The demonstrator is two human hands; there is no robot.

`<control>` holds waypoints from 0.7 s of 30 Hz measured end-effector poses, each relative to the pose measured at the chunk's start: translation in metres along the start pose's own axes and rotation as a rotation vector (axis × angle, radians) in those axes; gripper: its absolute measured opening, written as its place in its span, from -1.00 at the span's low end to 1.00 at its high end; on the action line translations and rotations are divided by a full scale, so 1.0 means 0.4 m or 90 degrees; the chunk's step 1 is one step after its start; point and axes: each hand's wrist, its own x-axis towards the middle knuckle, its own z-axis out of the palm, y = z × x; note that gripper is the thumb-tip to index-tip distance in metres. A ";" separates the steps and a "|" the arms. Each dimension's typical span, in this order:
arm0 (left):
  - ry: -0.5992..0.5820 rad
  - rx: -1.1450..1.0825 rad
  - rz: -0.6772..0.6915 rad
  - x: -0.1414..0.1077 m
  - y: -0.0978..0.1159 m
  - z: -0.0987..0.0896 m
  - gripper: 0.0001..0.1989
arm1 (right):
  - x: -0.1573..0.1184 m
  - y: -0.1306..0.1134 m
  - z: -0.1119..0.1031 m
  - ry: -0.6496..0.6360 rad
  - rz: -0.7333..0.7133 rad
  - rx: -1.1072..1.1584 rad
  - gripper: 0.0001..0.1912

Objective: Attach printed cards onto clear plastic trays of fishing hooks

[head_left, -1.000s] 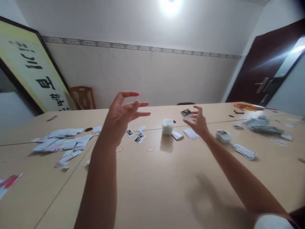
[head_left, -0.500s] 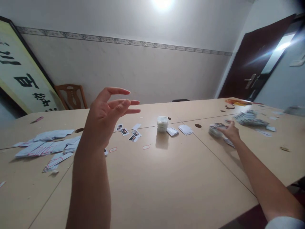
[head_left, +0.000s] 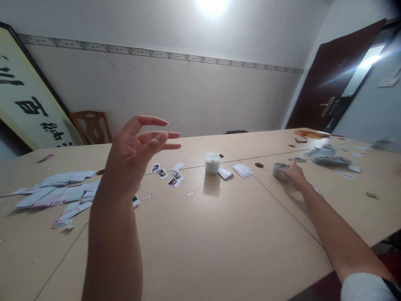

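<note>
My left hand (head_left: 138, 150) is raised above the left half of the table, its fingers curved and apart with nothing between them. Well out to the right, my right hand (head_left: 296, 172) reaches to a stack of photo cards (head_left: 278, 170) on the tabletop. Thumb and fingers are closed about the stack's right side; the far fingertips are partly hidden. One loose card (head_left: 300, 159) lies just behind this hand. At mid-table stands a second neat stack of cards (head_left: 212, 163) in clear wrapping, apart from both hands.
White cards (head_left: 242, 170) lie beside the middle stack. Several small photos (head_left: 162, 173) are scattered behind my left hand. White, red-marked packets (head_left: 53, 194) spread at the left; a heap of wrapped packs (head_left: 328, 155) sits at the right. A wooden chair (head_left: 92, 125) stands behind.
My right hand has shifted a little left, closer over the stack of photo cards. My left hand keeps its raised pose. The whole view has slid slightly.
</note>
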 end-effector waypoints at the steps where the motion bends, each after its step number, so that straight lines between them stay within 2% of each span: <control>1: 0.001 0.001 0.000 0.000 0.000 0.000 -0.70 | -0.004 -0.004 -0.004 0.002 -0.001 0.012 -0.22; 7: -0.024 0.004 0.009 -0.002 0.003 0.001 -0.77 | -0.027 -0.007 -0.029 0.030 -0.048 0.133 -0.48; 11: -0.010 0.003 0.022 -0.004 0.004 0.002 -0.78 | -0.013 0.004 -0.022 0.019 -0.019 0.114 -0.46; 16: 0.016 -0.003 0.012 -0.004 0.006 -0.001 -0.74 | 0.006 0.003 -0.010 0.014 0.025 0.076 -0.31; 18: 0.020 -0.010 0.017 -0.004 0.008 -0.004 -0.75 | -0.001 -0.017 -0.012 0.062 0.002 0.085 -0.27; 21: 0.029 -0.011 0.023 -0.006 0.012 -0.008 -0.78 | -0.037 -0.086 -0.012 0.189 -0.072 0.111 -0.27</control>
